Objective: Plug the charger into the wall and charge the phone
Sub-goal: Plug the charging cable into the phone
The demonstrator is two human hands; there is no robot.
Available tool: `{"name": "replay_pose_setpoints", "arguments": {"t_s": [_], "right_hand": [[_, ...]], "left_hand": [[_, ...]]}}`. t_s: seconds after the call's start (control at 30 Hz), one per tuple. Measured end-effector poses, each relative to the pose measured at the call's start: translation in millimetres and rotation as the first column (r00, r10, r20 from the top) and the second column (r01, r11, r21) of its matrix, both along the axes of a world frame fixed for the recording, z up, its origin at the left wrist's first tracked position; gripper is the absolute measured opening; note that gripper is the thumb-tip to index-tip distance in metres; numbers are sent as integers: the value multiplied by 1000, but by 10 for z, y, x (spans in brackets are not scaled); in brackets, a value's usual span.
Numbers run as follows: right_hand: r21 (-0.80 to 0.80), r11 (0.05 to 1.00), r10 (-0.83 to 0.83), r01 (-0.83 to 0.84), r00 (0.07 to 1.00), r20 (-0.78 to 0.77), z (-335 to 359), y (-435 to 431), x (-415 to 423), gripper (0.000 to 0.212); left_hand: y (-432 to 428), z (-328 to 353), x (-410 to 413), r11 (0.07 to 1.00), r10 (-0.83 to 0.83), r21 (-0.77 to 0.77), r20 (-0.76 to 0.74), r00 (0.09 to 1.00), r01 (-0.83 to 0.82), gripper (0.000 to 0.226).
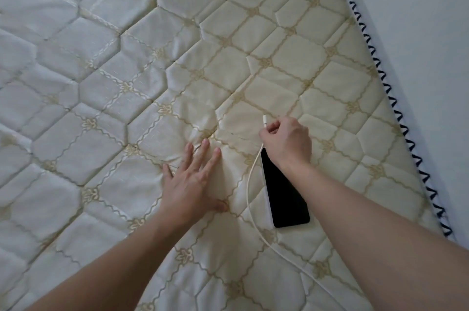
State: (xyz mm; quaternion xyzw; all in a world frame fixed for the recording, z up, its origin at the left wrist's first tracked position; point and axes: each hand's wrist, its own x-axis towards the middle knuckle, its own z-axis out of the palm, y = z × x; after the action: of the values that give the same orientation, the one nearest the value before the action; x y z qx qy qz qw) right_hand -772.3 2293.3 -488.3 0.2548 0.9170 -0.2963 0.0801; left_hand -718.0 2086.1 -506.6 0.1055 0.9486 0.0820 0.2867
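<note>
While the left hand lies flat with fingers spread on the cream quilted mattress, holding nothing, the right hand is curled closed around the white charging cable just behind its small white connector, which sticks out on the far side. A black rectangular phone lies screen-up just near of that hand, the cable curving along its left edge.

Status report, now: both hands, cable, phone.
Left hand open, flat on mattress. Right hand pinching cable near its plug end, plug free. Phone face up, dark, not connected. Nothing in the way.
</note>
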Motion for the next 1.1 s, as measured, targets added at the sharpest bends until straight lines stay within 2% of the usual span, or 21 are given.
{"name": "replay_pose_setpoints", "arguments": {"t_s": [0.1,0.2,0.37,0.47,0.6,0.73,0.8,1.1], "right_hand": [[-119,993,-20,14,998,-51,103,11,340,18],[-289,956,-59,49,998,-25,191,45,850,16],[-381,920,-93,88,996,5,318,190,1745,11],[-358,926,-123,119,992,11,305,305,2149,14],[-276,956,-97,95,995,5,179,423,2506,18],[-218,975,-64,51,996,-54,57,459,2592,13],[-178,983,-59,44,995,-82,-20,457,2580,11],[-131,991,-22,6,992,-121,-127,398,2371,15]], "left_hand": [[4,15,-14,1000,10,-3,1,1000,-10,129],[13,66,-21,1000,12,-18,35,999,-12,129],[140,150,3,997,35,-66,71,997,-30,124],[376,216,82,1000,15,26,25,1000,-16,97],[784,264,291,965,-213,132,-107,971,226,81],[1077,211,318,903,-403,88,-164,900,420,81],[1177,158,312,879,-467,33,-144,873,476,84],[1377,73,109,863,-505,-68,-71,860,501,95]]}}
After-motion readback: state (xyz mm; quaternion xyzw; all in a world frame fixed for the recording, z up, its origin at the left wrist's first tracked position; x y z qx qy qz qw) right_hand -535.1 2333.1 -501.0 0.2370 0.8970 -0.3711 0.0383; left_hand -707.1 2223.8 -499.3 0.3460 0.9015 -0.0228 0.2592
